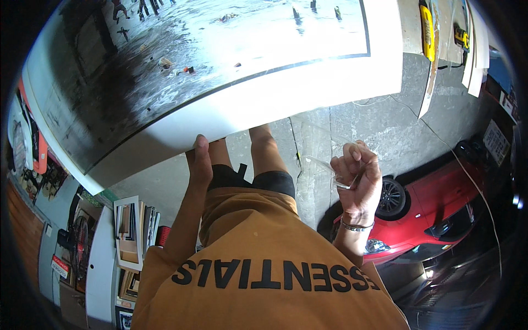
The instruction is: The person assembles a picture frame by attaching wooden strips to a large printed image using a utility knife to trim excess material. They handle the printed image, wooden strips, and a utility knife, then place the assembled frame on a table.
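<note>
While the big picture [220, 49] spans ahead of the brown shirt [247, 234], the left hand [201, 165] thumbs its edge, grip beneath hidden; the right hand's [360, 175] fingers clench clear plastic [325, 165]. Probably stiff, easily scratched, the picture suits holding by its white border [313, 91].

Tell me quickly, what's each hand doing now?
Left hand: holding the white-bordered picture by its edge.
Right hand: closed on some clear plastic.

Black block capitals [292, 274] run inverted across the brown shirt [247, 234] in my remote head view. I also observe a small, lettered red-and-white sign [60, 266] at far left and a pale placard [495, 142] at right, its dark characters too small for me to read.
</note>
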A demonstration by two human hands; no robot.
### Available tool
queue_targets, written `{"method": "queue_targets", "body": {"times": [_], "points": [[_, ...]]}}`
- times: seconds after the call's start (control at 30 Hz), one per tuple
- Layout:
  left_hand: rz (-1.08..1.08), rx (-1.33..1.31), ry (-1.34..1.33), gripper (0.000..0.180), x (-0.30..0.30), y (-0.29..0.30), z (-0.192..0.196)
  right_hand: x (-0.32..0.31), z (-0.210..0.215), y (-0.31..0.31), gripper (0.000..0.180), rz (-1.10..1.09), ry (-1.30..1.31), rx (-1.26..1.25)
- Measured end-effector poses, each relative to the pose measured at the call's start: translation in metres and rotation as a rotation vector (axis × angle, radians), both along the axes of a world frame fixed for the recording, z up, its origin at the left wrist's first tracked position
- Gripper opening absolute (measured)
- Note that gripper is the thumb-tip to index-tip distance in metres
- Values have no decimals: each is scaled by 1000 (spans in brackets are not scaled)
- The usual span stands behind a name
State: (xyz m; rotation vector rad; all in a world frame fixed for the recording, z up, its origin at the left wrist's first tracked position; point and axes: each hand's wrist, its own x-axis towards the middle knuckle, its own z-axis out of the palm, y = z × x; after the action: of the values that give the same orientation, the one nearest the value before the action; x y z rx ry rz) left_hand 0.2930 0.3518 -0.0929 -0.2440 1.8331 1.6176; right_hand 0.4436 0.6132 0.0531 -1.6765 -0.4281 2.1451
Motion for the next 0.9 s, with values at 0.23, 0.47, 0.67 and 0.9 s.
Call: {"method": "queue_targets", "body": {"times": [0.23, 0.47, 0.67, 0.9], "points": [[-143, -33, 33, 38, 2, -31, -24, 7, 9, 21, 19, -107, 39, 9], [-154, -9, 48, 59, 4, -37, -30, 18, 22, 51, 21, -137, 69, 69], [-218, 71, 32, 60, -5, -34, -28, 31, 28, 79, 22, -174, 91, 155], [-145, -24, 47, 68, 2, -38, -33, 42, 33, 111, 17, -153, 177, 243]]}}
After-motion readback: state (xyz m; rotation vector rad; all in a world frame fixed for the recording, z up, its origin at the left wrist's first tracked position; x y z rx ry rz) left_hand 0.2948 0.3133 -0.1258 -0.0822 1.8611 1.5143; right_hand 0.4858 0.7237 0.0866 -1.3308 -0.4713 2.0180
